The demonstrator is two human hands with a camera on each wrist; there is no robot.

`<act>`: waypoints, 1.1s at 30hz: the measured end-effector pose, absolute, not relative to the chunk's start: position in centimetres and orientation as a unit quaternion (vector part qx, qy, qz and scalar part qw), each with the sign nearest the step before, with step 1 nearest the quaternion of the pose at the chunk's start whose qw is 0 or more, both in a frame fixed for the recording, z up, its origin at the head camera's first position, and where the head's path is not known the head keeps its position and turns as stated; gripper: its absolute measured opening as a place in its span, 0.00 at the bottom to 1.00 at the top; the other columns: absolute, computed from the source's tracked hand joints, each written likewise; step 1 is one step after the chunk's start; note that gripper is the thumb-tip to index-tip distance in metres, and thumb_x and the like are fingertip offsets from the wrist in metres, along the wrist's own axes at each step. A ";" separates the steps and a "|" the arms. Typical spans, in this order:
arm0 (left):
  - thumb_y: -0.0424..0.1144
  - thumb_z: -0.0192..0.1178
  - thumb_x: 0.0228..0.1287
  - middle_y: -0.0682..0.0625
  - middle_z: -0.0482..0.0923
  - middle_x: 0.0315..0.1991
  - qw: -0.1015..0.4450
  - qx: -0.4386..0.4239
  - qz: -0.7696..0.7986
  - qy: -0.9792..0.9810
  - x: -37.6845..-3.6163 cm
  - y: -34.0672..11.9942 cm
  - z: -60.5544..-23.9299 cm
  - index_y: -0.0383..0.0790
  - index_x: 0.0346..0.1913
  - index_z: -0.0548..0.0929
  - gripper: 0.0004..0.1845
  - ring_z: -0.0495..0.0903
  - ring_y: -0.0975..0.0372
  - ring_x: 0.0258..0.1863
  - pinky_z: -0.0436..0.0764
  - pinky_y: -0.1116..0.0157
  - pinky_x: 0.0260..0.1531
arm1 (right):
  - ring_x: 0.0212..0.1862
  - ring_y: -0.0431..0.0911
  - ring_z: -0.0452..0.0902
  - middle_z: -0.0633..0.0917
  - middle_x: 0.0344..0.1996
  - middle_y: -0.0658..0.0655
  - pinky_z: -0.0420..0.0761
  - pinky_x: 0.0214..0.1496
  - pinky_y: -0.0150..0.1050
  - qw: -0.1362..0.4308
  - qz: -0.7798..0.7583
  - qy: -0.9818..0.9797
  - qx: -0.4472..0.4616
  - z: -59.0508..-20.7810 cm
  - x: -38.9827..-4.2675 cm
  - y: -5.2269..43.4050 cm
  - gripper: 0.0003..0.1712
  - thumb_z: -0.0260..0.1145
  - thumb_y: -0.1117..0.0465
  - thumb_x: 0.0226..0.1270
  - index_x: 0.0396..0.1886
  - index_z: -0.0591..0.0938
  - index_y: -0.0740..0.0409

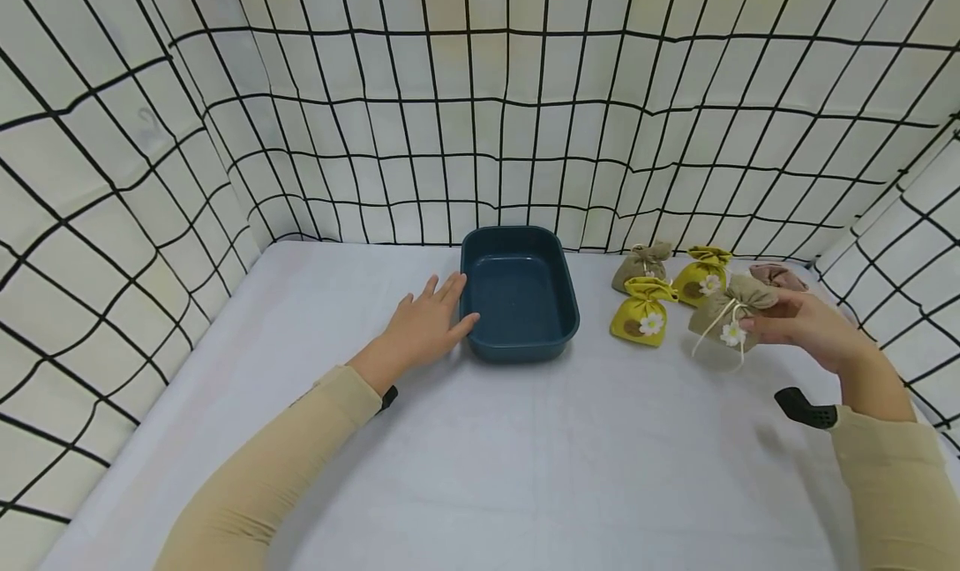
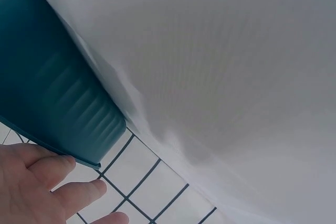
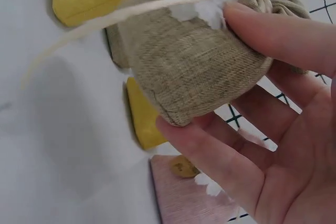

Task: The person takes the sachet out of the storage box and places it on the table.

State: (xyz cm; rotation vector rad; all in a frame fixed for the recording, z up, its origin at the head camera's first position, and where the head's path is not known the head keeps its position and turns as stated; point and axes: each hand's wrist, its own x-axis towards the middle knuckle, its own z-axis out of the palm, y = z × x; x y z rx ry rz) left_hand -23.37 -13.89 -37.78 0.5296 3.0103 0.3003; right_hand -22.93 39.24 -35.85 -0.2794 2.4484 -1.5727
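Right fingers (image 3: 262,40) pinching beige sachet (image 1: 731,313), left fingers (image 1: 450,292) flat beside blue tray (image 1: 566,304), yellow sachets (image 1: 643,313) between.

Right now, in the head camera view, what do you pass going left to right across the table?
Left hand → blue tray → near yellow pouch → beige pouch in the right hand.

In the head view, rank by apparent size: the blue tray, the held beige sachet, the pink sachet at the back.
1. Dark blue rectangular plastic tray, clearly largest.
2. Beige burlap sachet with a white flower, pinched by the right hand.
3. Pink fabric sachet, smallest, though partly hidden and farther away.
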 end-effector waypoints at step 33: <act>0.61 0.44 0.81 0.44 0.48 0.82 0.035 0.169 0.100 0.980 -23.5 -13.8 -38.0 0.37 0.83 0.48 0.42 0.47 0.44 0.80 0.56 0.35 0.70 | 0.47 0.33 0.80 0.82 0.45 0.41 0.83 0.48 0.31 0.214 -0.577 0.786 -0.062 -39.3 -25.3 39.9 0.18 0.60 0.71 0.76 0.48 0.81 0.40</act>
